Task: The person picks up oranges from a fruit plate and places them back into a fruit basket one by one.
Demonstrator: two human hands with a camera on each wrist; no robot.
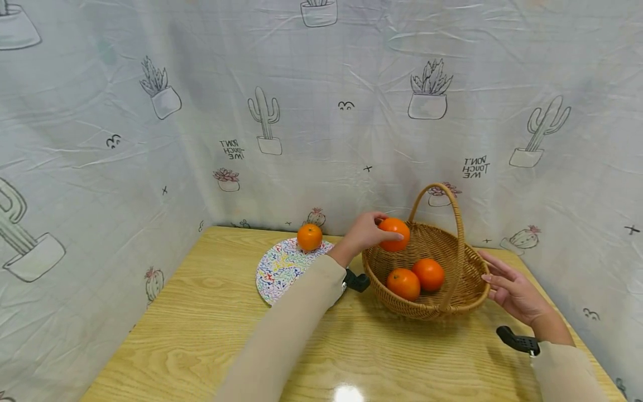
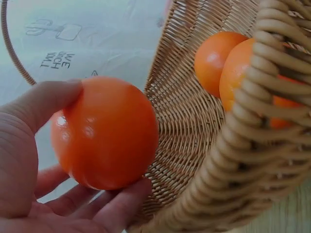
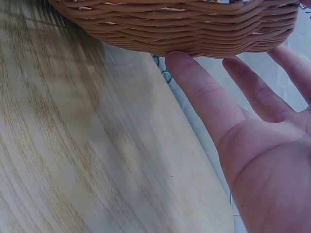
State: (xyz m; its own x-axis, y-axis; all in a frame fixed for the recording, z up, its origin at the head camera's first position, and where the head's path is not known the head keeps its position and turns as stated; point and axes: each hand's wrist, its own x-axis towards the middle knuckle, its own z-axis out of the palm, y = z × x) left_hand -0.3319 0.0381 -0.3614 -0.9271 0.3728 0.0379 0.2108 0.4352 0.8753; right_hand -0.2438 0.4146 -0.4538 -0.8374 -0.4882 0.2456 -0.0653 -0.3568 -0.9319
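My left hand (image 1: 366,231) grips an orange (image 1: 394,234) between thumb and fingers, at the left rim of a wicker basket (image 1: 377,282). In the left wrist view the held orange (image 2: 104,133) shows beside the woven wall, thumb on one side and fingers beneath. Two more oranges (image 1: 403,284) (image 1: 428,274) lie together inside the basket. At its right side, my right hand (image 1: 517,293) touches the rim with thumb and fingertips. The right wrist view shows these fingers (image 3: 206,92) fairly straight against the wicker.
Left of the basket lies a round multicoloured speckled mat (image 1: 281,268), with one orange (image 1: 309,237) at its back edge. The basket's tall handle (image 1: 459,223) arches over its opening. Printed cloth (image 1: 321,111) hangs behind and beside the wooden table (image 1: 176,335).
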